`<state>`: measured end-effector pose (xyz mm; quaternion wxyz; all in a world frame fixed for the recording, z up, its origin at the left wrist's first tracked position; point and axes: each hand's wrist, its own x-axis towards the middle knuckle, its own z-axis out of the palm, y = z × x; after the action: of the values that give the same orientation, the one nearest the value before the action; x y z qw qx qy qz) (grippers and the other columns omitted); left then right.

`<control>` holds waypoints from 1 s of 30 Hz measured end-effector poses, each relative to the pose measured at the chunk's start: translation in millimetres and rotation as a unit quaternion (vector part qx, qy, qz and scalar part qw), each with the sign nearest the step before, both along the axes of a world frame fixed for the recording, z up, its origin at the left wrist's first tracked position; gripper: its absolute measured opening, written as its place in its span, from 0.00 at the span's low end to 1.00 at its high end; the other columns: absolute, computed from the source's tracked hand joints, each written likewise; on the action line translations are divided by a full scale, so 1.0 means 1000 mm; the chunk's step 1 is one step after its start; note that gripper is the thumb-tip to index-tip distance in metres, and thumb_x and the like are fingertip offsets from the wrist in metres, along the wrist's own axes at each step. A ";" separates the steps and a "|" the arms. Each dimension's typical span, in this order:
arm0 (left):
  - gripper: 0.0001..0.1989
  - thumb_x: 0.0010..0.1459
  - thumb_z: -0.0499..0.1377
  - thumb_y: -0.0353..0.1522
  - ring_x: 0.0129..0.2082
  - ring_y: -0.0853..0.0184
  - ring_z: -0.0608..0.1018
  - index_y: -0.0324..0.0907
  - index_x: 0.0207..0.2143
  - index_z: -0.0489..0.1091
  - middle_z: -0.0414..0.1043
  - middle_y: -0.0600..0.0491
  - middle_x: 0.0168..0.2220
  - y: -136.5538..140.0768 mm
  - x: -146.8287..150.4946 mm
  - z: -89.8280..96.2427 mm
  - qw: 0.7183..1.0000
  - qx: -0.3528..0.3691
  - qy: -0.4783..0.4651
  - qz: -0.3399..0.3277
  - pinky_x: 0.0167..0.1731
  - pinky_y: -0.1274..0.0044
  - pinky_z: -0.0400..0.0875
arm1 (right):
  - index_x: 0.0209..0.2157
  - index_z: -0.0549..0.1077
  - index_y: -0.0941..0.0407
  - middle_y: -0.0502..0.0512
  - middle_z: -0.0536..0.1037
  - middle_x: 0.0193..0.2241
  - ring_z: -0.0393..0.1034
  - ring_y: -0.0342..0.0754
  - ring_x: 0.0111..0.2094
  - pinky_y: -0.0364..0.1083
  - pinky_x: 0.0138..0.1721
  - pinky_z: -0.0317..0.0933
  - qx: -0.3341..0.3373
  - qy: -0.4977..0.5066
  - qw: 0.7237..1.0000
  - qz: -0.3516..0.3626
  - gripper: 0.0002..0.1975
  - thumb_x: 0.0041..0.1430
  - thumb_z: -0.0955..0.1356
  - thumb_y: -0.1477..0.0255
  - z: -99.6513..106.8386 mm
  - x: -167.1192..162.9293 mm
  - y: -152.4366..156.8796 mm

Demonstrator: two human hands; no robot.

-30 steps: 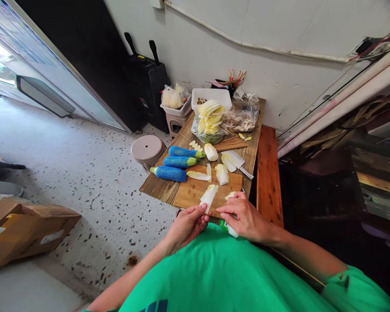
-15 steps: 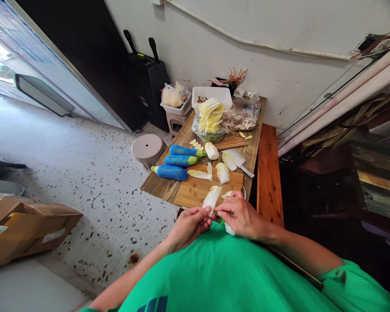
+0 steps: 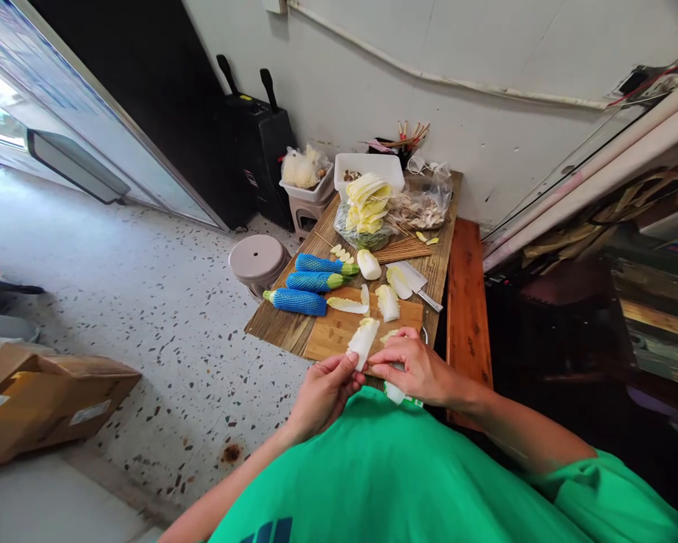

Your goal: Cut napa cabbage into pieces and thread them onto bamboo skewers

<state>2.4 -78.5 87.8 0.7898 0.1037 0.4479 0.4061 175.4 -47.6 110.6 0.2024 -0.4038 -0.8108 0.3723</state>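
Observation:
My left hand (image 3: 328,388) pinches a pale napa cabbage leaf (image 3: 364,341) between thumb and fingers, near its lower end. Close against that end, my right hand (image 3: 416,367) has thumb and fingers pressed together; whatever thin thing they may grip is hidden. Both hands are at the near edge of the wooden cutting board (image 3: 330,337). On the board lie a cut piece of napa cabbage (image 3: 388,302) and a curled leaf strip (image 3: 347,305). Partly covered by my right hand is something white and green (image 3: 395,393).
Blue-netted zucchini (image 3: 299,301) lie left of the board. A cleaver (image 3: 415,277) rests on the right, with a small cabbage heart (image 3: 368,264) nearby. Behind are bamboo skewers (image 3: 409,247), stacked cabbage leaves (image 3: 366,202), bagged mushrooms (image 3: 426,207) and a white tub (image 3: 381,167). A stool (image 3: 256,256) stands left.
The cabbage leaf and my left hand have shifted slightly left and towards me. My right hand has also edged slightly left, its fingers still closed by the leaf's end.

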 end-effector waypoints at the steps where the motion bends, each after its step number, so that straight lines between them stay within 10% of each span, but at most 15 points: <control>1: 0.11 0.44 0.66 0.34 0.21 0.77 0.71 0.33 0.26 0.73 0.70 0.53 0.21 0.000 -0.001 0.000 1.000 0.002 0.004 0.012 0.25 0.86 0.66 | 0.33 0.76 0.55 0.50 0.76 0.24 0.68 0.44 0.30 0.51 0.46 0.50 0.010 0.010 1.000 -0.008 0.07 0.56 0.66 0.70 0.001 0.000 -0.001; 6: 0.11 0.44 0.66 0.34 0.22 0.77 0.70 0.34 0.27 0.73 0.70 0.53 0.22 0.000 -0.004 0.001 0.998 0.021 0.025 0.045 0.24 0.85 0.65 | 0.47 0.69 0.58 0.61 0.70 0.45 0.64 0.51 0.46 0.50 0.46 0.58 0.030 0.052 0.994 -0.094 0.18 0.55 0.66 0.66 0.004 0.017 -0.007; 10: 0.12 0.43 0.66 0.34 0.22 0.77 0.69 0.34 0.27 0.73 0.70 0.53 0.22 -0.001 -0.005 0.002 0.998 0.037 0.038 0.019 0.24 0.85 0.64 | 0.48 0.68 0.59 0.58 0.70 0.37 0.66 0.44 0.31 0.43 0.31 0.64 -0.069 0.042 0.993 -0.082 0.19 0.57 0.64 0.65 0.000 0.024 -0.017; 15: 0.12 0.43 0.66 0.35 0.22 0.75 0.70 0.34 0.27 0.73 0.70 0.53 0.20 0.000 -0.001 0.006 0.997 0.050 0.052 -0.024 0.25 0.83 0.63 | 0.34 0.75 0.59 0.57 0.73 0.35 0.66 0.47 0.39 0.48 0.43 0.60 -0.033 0.052 0.998 -0.010 0.12 0.60 0.62 0.69 0.000 0.007 -0.014; 21: 0.11 0.43 0.66 0.34 0.22 0.76 0.70 0.35 0.26 0.73 0.71 0.54 0.20 0.003 -0.001 0.006 0.997 0.051 0.051 0.006 0.25 0.84 0.64 | 0.30 0.74 0.62 0.50 0.73 0.21 0.64 0.39 0.22 0.38 0.23 0.58 -0.226 0.118 0.966 -0.038 0.11 0.57 0.63 0.70 -0.009 -0.005 0.001; 30: 0.13 0.41 0.67 0.36 0.20 0.76 0.69 0.34 0.25 0.74 0.70 0.53 0.19 0.004 -0.007 0.007 0.998 0.024 0.051 0.008 0.23 0.84 0.62 | 0.29 0.76 0.60 0.53 0.76 0.25 0.67 0.43 0.29 0.42 0.34 0.59 -0.127 0.069 0.989 -0.024 0.09 0.54 0.63 0.75 0.010 -0.011 0.003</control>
<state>-4.9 -74.8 94.7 0.7595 0.1399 0.4787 0.4177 164.5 -44.7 120.3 0.2139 -0.4191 -0.7310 0.4942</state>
